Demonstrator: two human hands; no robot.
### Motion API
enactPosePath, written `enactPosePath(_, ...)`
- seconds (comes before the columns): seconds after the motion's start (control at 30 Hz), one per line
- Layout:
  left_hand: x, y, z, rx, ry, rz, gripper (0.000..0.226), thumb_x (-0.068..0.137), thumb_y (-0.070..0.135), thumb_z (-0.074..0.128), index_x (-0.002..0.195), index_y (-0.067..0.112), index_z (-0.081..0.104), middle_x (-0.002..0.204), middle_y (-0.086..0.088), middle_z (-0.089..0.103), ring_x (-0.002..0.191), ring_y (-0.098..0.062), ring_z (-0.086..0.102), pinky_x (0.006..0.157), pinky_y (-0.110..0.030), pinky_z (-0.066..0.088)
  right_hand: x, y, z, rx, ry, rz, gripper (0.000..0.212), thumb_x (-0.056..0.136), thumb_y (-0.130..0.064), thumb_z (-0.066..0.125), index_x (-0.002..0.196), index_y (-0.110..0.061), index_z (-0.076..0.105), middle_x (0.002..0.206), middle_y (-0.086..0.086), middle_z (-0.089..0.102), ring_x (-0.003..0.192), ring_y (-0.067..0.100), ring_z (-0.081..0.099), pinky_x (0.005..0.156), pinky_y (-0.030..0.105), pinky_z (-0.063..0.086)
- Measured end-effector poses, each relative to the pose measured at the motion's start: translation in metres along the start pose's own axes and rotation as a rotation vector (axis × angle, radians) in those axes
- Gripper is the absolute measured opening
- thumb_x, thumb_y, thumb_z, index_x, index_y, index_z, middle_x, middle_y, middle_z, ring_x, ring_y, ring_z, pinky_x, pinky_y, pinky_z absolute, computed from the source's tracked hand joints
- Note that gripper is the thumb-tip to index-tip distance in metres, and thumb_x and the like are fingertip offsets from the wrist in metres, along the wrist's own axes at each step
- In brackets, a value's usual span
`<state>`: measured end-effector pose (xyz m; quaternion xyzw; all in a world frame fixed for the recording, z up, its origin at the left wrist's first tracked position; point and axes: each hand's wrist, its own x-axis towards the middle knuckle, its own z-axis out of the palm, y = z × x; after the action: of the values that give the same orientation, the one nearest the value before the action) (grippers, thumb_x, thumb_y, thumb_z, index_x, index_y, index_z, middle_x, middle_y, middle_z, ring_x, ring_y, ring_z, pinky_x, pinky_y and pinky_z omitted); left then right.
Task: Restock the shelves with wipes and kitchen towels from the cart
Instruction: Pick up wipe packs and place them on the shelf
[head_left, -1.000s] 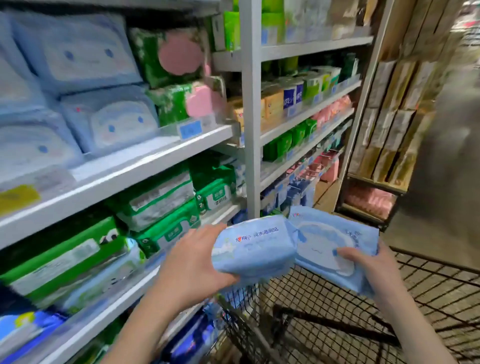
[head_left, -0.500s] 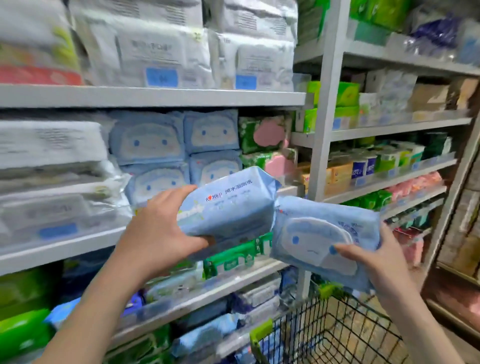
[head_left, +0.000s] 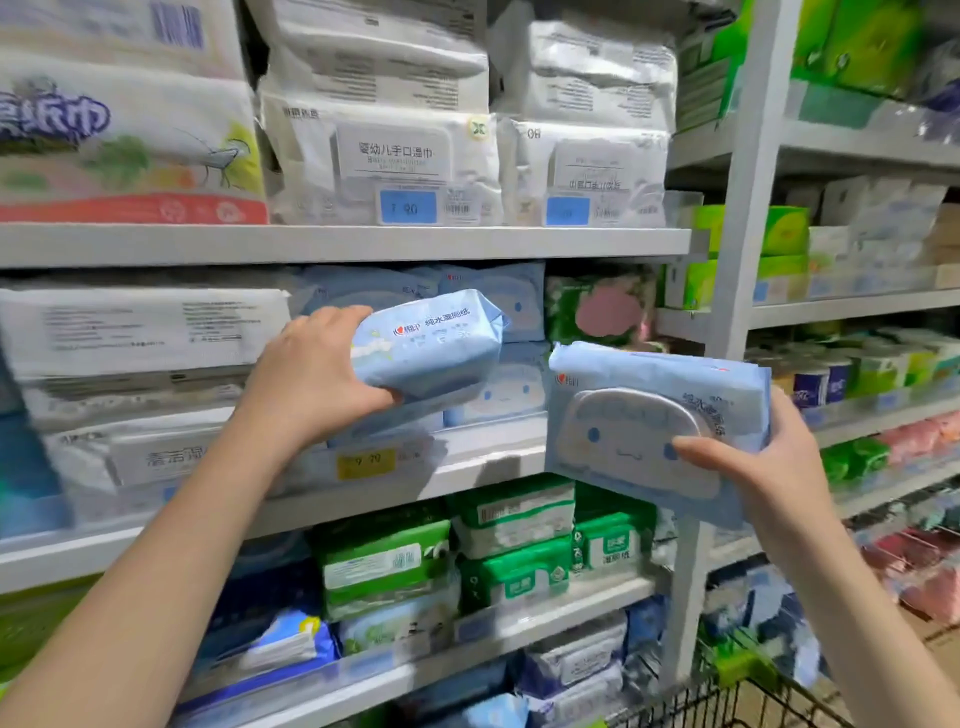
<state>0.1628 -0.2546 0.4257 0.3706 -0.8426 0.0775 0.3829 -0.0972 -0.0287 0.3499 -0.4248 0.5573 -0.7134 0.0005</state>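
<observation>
My left hand (head_left: 306, 374) grips a light blue wipes pack (head_left: 431, 343) by its end, holding it up in front of the middle shelf (head_left: 483, 457), where matching blue packs (head_left: 498, 389) with a cartoon face stand stacked. My right hand (head_left: 763, 462) holds a second light blue wipes pack (head_left: 649, 426), face towards me, lower and to the right, in front of the shelf's edge. A corner of the black wire cart (head_left: 727, 701) with a green handle clip shows at the bottom right.
White wipes packs (head_left: 389, 156) fill the top shelf, with kitchen towel packs (head_left: 119, 135) at its left. Green wipes packs (head_left: 509, 545) sit on the lower shelf. A grey upright post (head_left: 737, 249) divides this bay from the shelves on the right.
Both hands have lifted their blue packs from above the cart up to the middle shelf level. The view has swung left and up towards the shelves.
</observation>
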Motion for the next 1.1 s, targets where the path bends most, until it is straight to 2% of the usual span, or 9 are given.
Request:
enactPosePath(0.1,0.009,-0.007,0.002,0.038,-0.019,0.009,0.082,0.062,0.046,0.080,0.134,0.028,0.046,0.127,-0.002,0.053,0.115,-0.029,0.047,0.093,-0.038,0.039,0.016,0.000,0.013,-0.021,0.000,-0.063,0.083,0.038,-0.035,0.082,0.117,-0.028,0.057,0.112,0.000,0.064,0.100,0.017,0.063,0.075,0.028,0.056)
enactPosePath(0.23,0.018,-0.012,0.003,0.067,-0.050,0.086,0.078,0.064,0.049,0.077,0.133,0.030,0.045,0.123,0.002,0.052,0.114,-0.025,0.048,0.090,-0.037,0.041,0.040,-0.010,0.037,-0.045,-0.024,-0.143,0.086,0.038,-0.037,0.077,0.120,-0.025,0.054,0.106,-0.010,0.064,0.091,0.002,0.062,0.070,0.018,0.054)
enactPosePath(0.37,0.028,-0.016,0.015,0.145,-0.104,0.135,0.071,0.067,0.052,0.072,0.128,0.028,0.045,0.119,0.000,0.054,0.110,-0.025,0.051,0.087,-0.036,0.042,0.059,-0.009,0.053,-0.084,-0.040,-0.200,0.084,0.045,-0.027,0.081,0.124,-0.023,0.052,0.111,-0.010,0.062,0.102,0.010,0.062,0.081,0.030,0.055)
enactPosePath(0.5,0.026,-0.016,0.030,0.299,-0.142,0.203,0.066,0.070,0.056,0.067,0.125,0.027,0.044,0.113,0.002,0.054,0.103,-0.022,0.052,0.080,-0.034,0.036,0.073,0.001,0.056,-0.103,-0.077,-0.220,0.081,0.049,-0.020,0.078,0.125,-0.025,0.050,0.111,-0.010,0.060,0.099,0.003,0.060,0.077,0.017,0.051)
enactPosePath(0.57,0.027,-0.015,0.030,0.395,-0.132,0.215,0.060,0.072,0.059,0.063,0.118,0.025,0.046,0.109,0.003,0.055,0.101,-0.021,0.051,0.074,-0.032,0.029,0.083,0.008,0.056,-0.077,-0.116,-0.203,0.083,0.047,-0.021,0.078,0.124,-0.028,0.050,0.110,-0.013,0.061,0.097,0.001,0.060,0.076,0.016,0.052)
enactPosePath(0.77,0.037,-0.016,0.016,0.602,-0.295,0.165,0.058,0.072,0.070,0.059,0.103,0.022,0.050,0.107,0.002,0.059,0.103,-0.021,0.050,0.075,-0.032,0.029,0.117,0.025,0.059,-0.018,-0.230,-0.173,0.082,0.040,-0.031,0.077,0.118,-0.034,0.053,0.102,-0.020,0.065,0.094,0.004,0.062,0.072,0.020,0.053)
enactPosePath(0.9,0.042,-0.006,0.009,0.700,-0.401,0.145,0.050,0.075,0.067,0.060,0.093,0.023,0.045,0.105,0.002,0.060,0.099,-0.022,0.052,0.075,-0.031,0.028,0.132,0.041,0.071,0.030,-0.354,-0.127,0.087,0.039,-0.030,0.077,0.122,-0.033,0.052,0.113,-0.008,0.064,0.100,0.010,0.062,0.075,0.028,0.055)
enactPosePath(1.0,0.048,-0.002,0.003,0.708,-0.539,0.070,0.045,0.076,0.062,0.063,0.088,0.021,0.047,0.088,0.005,0.055,0.084,-0.019,0.047,0.075,-0.031,0.028,0.136,0.056,0.081,0.083,-0.423,-0.076,0.087,0.038,-0.029,0.078,0.121,-0.030,0.052,0.111,-0.004,0.065,0.096,0.010,0.063,0.071,0.026,0.054)
enactPosePath(1.1,0.057,0.002,0.004,0.676,-0.611,-0.024,0.043,0.076,0.057,0.068,0.078,0.020,0.046,0.076,0.007,0.047,0.081,-0.019,0.048,0.076,-0.031,0.028,0.141,0.067,0.086,0.167,-0.479,-0.010,0.088,0.038,-0.025,0.078,0.123,-0.025,0.053,0.111,0.001,0.068,0.095,0.015,0.065,0.070,0.028,0.055)
